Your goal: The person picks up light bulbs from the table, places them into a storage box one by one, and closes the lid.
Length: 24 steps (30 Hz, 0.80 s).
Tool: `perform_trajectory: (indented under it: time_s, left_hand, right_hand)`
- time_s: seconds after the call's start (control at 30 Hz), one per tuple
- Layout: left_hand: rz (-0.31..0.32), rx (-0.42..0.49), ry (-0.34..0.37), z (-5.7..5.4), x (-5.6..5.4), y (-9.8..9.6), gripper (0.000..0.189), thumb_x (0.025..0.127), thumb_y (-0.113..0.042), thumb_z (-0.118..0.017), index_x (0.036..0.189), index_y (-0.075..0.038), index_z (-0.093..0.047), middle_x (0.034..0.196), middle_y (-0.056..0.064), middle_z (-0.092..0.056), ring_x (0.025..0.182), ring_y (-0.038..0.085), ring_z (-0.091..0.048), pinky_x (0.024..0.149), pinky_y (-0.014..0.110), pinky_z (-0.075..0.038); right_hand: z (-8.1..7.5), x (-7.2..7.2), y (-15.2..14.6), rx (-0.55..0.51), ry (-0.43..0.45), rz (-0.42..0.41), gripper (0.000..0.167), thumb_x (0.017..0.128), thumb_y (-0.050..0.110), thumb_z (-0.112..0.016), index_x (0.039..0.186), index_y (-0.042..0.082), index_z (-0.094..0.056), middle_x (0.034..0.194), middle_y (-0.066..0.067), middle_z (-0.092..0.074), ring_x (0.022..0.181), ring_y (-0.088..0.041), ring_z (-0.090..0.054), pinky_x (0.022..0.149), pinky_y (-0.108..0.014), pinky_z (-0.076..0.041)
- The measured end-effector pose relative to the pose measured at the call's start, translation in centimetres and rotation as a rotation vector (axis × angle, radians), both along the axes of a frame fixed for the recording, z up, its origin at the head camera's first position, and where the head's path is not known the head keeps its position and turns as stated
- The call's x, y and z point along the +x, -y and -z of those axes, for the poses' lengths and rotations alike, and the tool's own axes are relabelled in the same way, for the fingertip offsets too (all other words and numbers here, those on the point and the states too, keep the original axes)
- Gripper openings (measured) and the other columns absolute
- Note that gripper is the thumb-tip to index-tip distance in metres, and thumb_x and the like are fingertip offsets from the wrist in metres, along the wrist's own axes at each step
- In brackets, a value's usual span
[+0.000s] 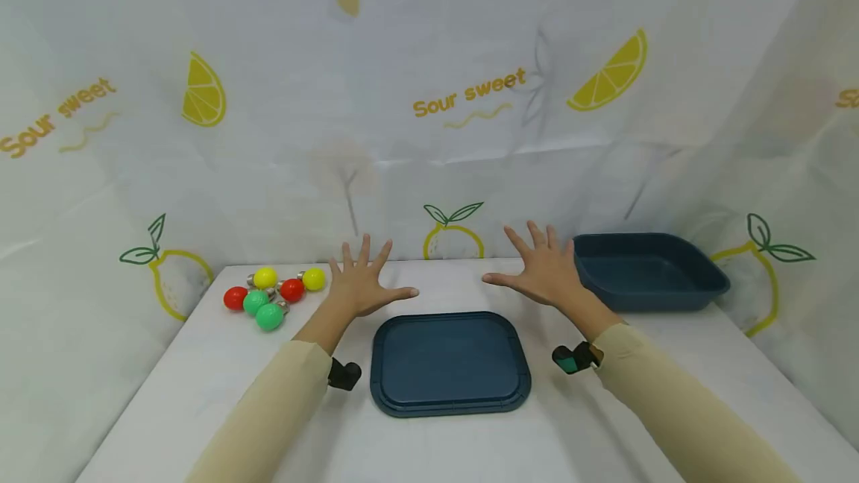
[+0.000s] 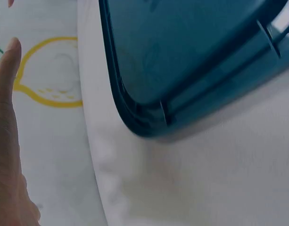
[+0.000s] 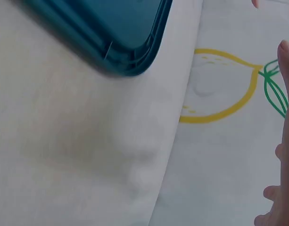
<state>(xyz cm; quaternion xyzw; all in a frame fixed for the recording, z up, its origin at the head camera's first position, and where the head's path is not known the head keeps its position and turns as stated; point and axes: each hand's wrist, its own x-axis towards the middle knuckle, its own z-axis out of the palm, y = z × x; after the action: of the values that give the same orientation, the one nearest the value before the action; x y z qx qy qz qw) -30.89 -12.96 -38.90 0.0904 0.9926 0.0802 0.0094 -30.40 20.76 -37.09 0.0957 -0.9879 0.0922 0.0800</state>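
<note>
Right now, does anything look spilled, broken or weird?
Nothing stands out: the six round red, yellow and green bulbs lie in a loose group, the dark blue rounded-rectangle plastic lid lies flat, and the open dark blue plastic bin sits upright. No spills or cracks show.

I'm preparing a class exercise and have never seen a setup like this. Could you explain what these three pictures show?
There is no robot here: a person works with two bare hands. The wide picture is taken from the head, looking forward and down; the two close ones from the left and right wrists. On the white table lie six small bulbs at the left, in red, yellow and green; a dark blue lid in the middle; and an open dark blue bin at the right. A lemon-print sheet forms the background. The left hand and right hand have their fingers spread; neither holds anything.
</note>
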Motion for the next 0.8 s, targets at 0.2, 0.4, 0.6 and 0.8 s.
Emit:
perform_trajectory:
  time_s: [0.2, 0.4, 0.6, 0.8]
  left_hand:
    - [0.073, 0.060, -0.051, 0.3, 0.3, -2.2, 0.108, 0.082, -0.086, -0.049, 0.163, -0.033, -0.001, 0.172, 0.012, 0.007, 0.155, 0.052, 0.004, 0.120, 0.076, -0.006]
    - [0.221, 0.050, -0.084, -0.2, 0.6, -5.6, 0.104, 0.086, -0.081, -0.050, 0.164, -0.029, -0.006, 0.171, 0.015, -0.008, 0.157, 0.046, -0.004, 0.123, 0.070, -0.009]
    - [0.327, 0.095, -0.105, -0.3, 0.9, -9.6, 0.098, 0.089, -0.078, -0.048, 0.164, -0.026, -0.011, 0.171, 0.013, -0.014, 0.158, 0.042, -0.011, 0.124, 0.068, -0.013]
    - [0.366, 0.161, -0.102, 0.8, 1.0, -13.8, 0.092, 0.093, -0.074, -0.045, 0.164, -0.026, -0.012, 0.170, 0.010, -0.022, 0.157, 0.036, -0.019, 0.126, 0.064, -0.015]
  right_hand:
    - [0.3, 1.3, -2.9, -0.025, -0.178, 0.004, 0.107, 0.077, 0.080, -0.062, 0.161, 0.022, -0.030, 0.166, -0.025, -0.022, 0.151, -0.056, -0.017, 0.113, -0.081, -0.014]
    - [1.0, 2.6, -6.9, -0.173, -0.363, 0.011, 0.099, 0.079, 0.070, -0.070, 0.156, 0.016, -0.040, 0.160, -0.029, -0.031, 0.149, -0.056, -0.023, 0.114, -0.080, -0.016]
    - [2.3, 3.9, -11.5, -0.221, -0.393, 0.117, 0.099, 0.083, 0.069, -0.066, 0.160, 0.016, -0.032, 0.163, -0.029, -0.025, 0.152, -0.053, -0.016, 0.117, -0.077, -0.011]
    - [3.8, 5.3, -14.9, -0.186, -0.350, 0.250, 0.101, 0.085, 0.068, -0.065, 0.162, 0.021, -0.023, 0.167, -0.028, -0.015, 0.154, -0.052, -0.009, 0.120, -0.074, -0.006]
